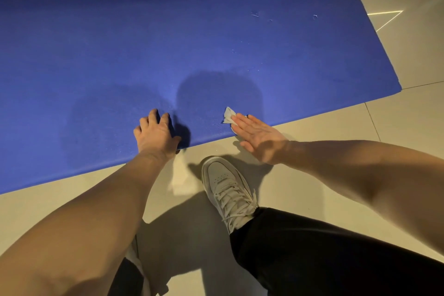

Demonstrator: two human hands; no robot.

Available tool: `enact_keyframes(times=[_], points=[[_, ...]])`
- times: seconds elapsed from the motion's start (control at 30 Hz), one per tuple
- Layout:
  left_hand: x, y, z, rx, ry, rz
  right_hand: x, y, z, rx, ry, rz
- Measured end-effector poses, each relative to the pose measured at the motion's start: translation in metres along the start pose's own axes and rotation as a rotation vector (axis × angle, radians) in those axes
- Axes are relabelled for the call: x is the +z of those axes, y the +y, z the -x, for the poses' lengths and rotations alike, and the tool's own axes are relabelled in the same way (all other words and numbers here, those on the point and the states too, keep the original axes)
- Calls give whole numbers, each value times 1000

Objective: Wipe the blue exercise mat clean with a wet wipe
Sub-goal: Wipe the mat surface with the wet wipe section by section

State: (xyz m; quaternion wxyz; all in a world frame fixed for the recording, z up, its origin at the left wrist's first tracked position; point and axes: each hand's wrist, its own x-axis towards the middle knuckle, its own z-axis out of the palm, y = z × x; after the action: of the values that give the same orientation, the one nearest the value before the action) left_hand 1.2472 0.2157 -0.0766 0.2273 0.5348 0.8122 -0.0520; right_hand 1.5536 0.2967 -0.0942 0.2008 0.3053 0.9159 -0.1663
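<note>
The pale tiled floor (336, 170) is carrying a long blue foam exercise mat (192, 31), which is lying flat and running slantwise from the left edge towards the far right. Its surface is showing broad darker patches near the near edge and a few small pale nicks towards its far right end.

A leg in black trousers (324, 247) and a white laced sneaker (225, 185) are resting on the floor just short of the mat.

The left grip (156, 133) is pressing on the mat beside its near edge — fingers spread apart and bent, tips down, clamped on nothing. The right grip (259, 137) is lying flat with fingers straight and together, its fingertips pressing on a small crumpled white wet wipe (228, 115). The wipe is sitting on the mat just inside the near edge — partly under those fingertips, its free corner poking out beyond them, well apart from the left grip.
</note>
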Motion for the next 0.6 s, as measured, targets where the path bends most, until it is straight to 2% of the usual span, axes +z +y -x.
enact_keyframes(times=[0.13, 0.27, 0.47, 0.6], points=[[1, -2, 1, 6, -3, 1, 7, 6, 10, 40, 25, -39], [3, -2, -1, 12, 11, 13, 5, -18, 0, 80, -1, -33], [4, -3, -1, 13, 9, 26, -5, -38, -30, -151, 60, -11], [2, -4, 1, 17, 2, 21, -1, -10, -10, -148, 70, 74]])
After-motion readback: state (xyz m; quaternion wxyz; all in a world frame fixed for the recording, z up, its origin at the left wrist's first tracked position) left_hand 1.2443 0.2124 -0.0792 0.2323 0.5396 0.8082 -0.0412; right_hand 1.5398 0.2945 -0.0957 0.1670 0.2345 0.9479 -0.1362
